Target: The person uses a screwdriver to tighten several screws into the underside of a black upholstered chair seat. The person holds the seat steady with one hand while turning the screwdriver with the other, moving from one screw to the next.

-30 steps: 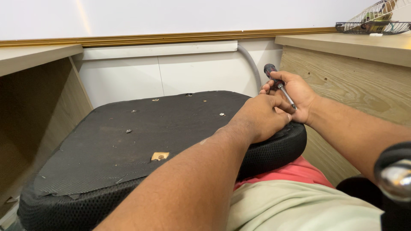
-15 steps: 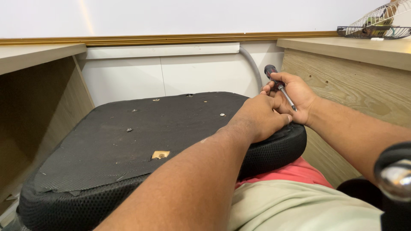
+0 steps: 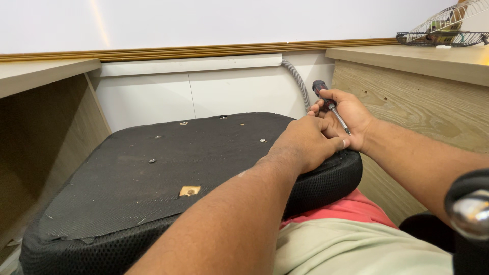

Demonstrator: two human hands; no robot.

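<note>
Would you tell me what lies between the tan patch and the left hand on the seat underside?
In the head view, only bare black fabric lies between the tan patch and the left hand.

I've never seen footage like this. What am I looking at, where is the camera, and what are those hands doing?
There is no machine here: these are a person's own two bare hands, filmed by a camera worn on the head and looking down, so you see what the person sees.

In front lies a black chair seat turned upside down, resting partly on the person's lap. Its underside shows small metal screw points and one torn patch where wood shows through.

The right hand holds a screwdriver with a dark handle; its metal shaft points down toward the seat's far right edge. The left hand reaches across and rests at that same spot, fingers bunched by the shaft; the tip is hidden behind them.

Around are wooden desks, a white wall, a grey hose and a wire basket.
</note>
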